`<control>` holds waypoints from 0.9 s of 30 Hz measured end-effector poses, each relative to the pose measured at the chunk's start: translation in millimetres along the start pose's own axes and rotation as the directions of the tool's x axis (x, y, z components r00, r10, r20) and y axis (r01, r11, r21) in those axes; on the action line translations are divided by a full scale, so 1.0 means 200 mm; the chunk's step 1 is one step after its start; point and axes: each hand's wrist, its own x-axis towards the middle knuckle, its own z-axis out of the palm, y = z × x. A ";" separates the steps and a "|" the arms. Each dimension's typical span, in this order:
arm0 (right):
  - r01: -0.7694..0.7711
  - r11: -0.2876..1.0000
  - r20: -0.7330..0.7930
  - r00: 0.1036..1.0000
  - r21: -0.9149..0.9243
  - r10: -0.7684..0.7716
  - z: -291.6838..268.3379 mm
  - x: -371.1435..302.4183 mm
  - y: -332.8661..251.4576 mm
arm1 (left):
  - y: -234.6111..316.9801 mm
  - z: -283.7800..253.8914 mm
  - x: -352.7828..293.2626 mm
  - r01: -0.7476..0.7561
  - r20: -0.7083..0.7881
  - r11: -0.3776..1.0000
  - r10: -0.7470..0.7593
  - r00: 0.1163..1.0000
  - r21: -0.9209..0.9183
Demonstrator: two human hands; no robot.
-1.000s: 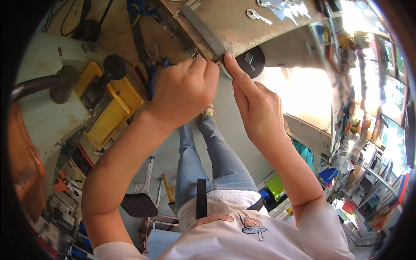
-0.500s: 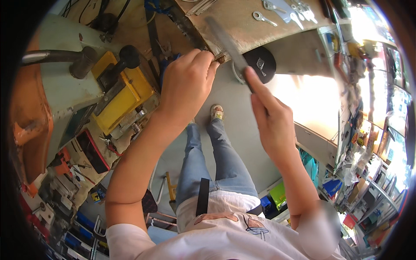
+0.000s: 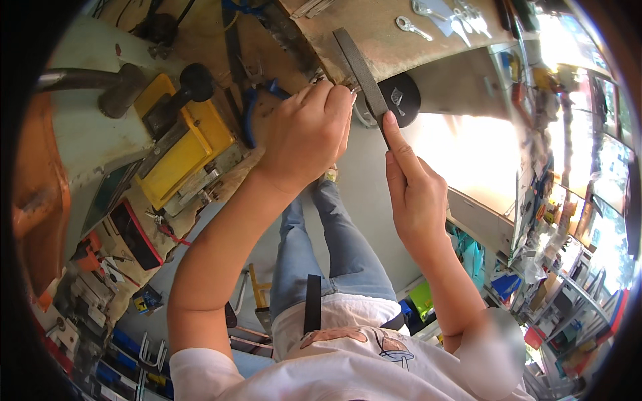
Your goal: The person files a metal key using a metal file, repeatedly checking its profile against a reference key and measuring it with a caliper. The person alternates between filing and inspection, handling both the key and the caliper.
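A flat grey metal file lies in my right hand, whose index finger stretches along it while the other fingers wrap round its lower end. The blade points up and left across the wooden bench's corner. Just left of the file, my left hand is closed in a pinch at the bench edge. A small metallic bit shows by its fingertips, close to the file, but the fingers hide most of it. Several loose keys lie on the wooden bench beyond the file.
Blue-handled pliers lie left of my left hand. Further left stands a machine with a yellow tray and a black knob. A round black stool seat is below the bench edge. Cluttered shelves line the right.
The file has swung slightly more upright and now shows sharply instead of blurred. My left hand has shifted a little right and down, uncovering more of the blue pliers.
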 end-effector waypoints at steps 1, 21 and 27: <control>-0.001 1.000 0.005 1.000 0.008 0.001 0.00 0.00 0.00 | 0.00 0.00 0.01 -0.022 0.016 1.000 0.021 1.000 0.001; 0.099 0.987 0.086 0.992 -0.126 -0.089 -0.09 0.02 0.03 | -0.05 -0.02 0.04 -0.189 0.123 0.981 0.183 0.975 0.040; 0.289 0.955 -0.160 0.941 -0.070 -0.297 0.06 0.18 0.08 | -0.06 -0.02 0.07 -0.222 0.095 0.975 0.218 0.971 0.029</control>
